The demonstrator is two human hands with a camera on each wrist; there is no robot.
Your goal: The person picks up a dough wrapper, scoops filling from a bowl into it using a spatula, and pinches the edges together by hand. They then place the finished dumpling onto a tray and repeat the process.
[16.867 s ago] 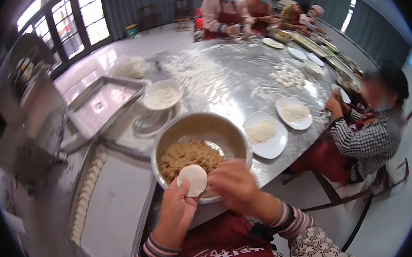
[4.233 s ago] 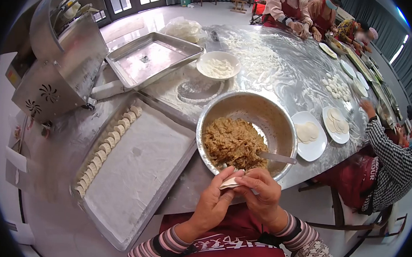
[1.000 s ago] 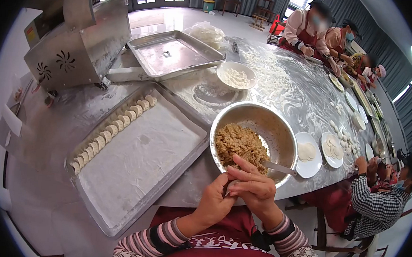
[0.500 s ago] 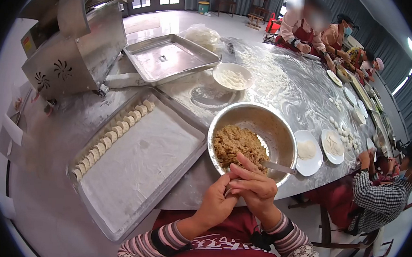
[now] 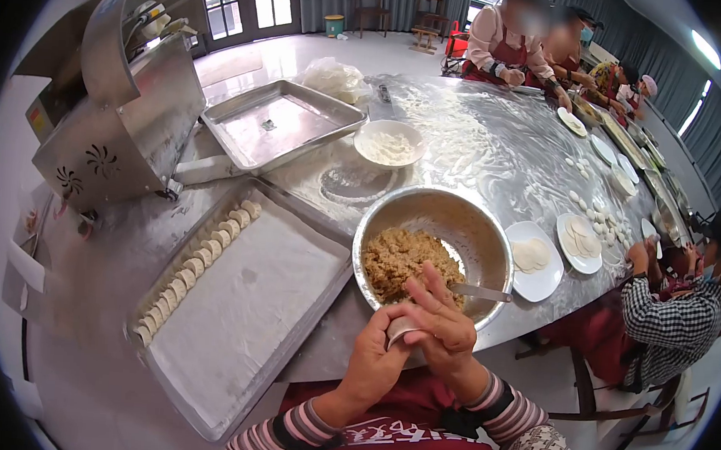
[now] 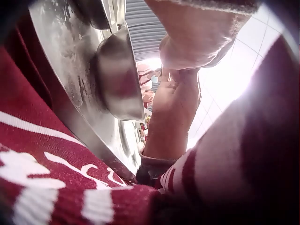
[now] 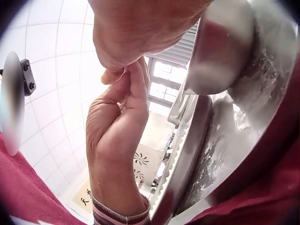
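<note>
In the head view, a pale folded dumpling point(image 5: 401, 331) sits between both hands at the near rim of a steel bowl point(image 5: 501, 250). My left hand point(image 5: 373, 361) grips it from the left, thumb along its near side. My right hand point(image 5: 450, 338) pinches its right edge, the other fingers stretched upward over the bowl; the right thumb is hidden. A thin dough edge shows above the left hand point(image 7: 119, 124) in the right wrist view. Brown minced filling point(image 5: 408, 263) fills the bowl's left part, with a spoon handle point(image 5: 479, 293) over its right rim.
A paper-lined tray point(image 5: 246, 301) at left bears a row of dumplings point(image 5: 190, 273). Behind stand an empty metal tray point(image 5: 288, 128), a flour bowl point(image 5: 389, 143) and a steel machine point(image 5: 125, 125). Plates with wrappers point(image 5: 530, 255) lie right of the bowl; a person point(image 5: 672, 309) sits beyond.
A flat round wrapper in the left hand earlier is now folded into a dumpling. The spoon has come to rest in the bowl. Over the last second, more of the dumpling shows between the hands.
</note>
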